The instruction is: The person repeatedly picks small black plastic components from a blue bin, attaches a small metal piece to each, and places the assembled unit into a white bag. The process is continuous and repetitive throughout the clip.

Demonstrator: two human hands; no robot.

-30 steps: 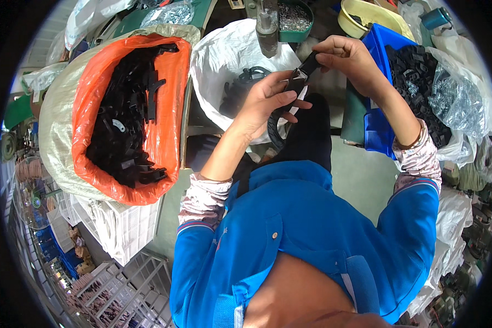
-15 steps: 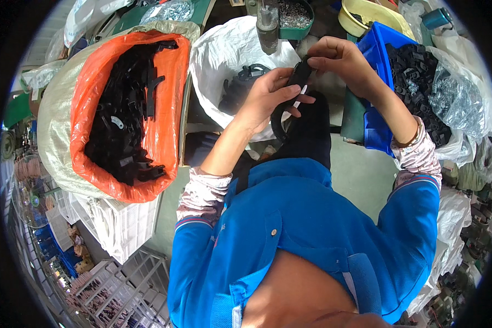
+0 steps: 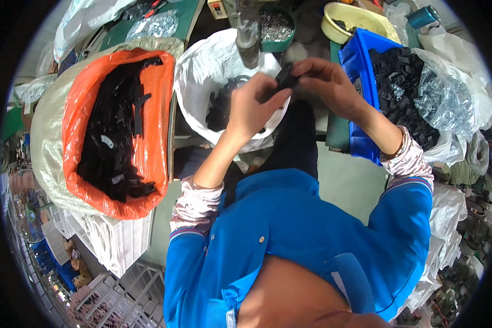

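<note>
My left hand (image 3: 252,105) is closed on a black plastic part (image 3: 286,78), gripping it between thumb and fingers. The fingertips of my right hand (image 3: 331,86) pinch the same part from its right side. Much of the part is hidden behind my left hand, and its full shape cannot be made out. Below and left of my hands, a white woven sack (image 3: 188,71) gapes wide with black curved parts (image 3: 218,106) inside. A grey metal post (image 3: 248,35) of a machine rises just beyond my left hand.
An orange-lined sack (image 3: 153,104) of long black parts stands at the left. To the right is a blue bin (image 3: 361,82) of small black pieces, with a clear bag of metal parts (image 3: 445,104) upon them. Farther off are a green tub (image 3: 277,30) of small metal pieces and a yellow basin (image 3: 333,27).
Both hands have shifted slightly left and lower in the view, as has the whole scene. The black part has been turned, and its long curved end and a white piece no longer show.
</note>
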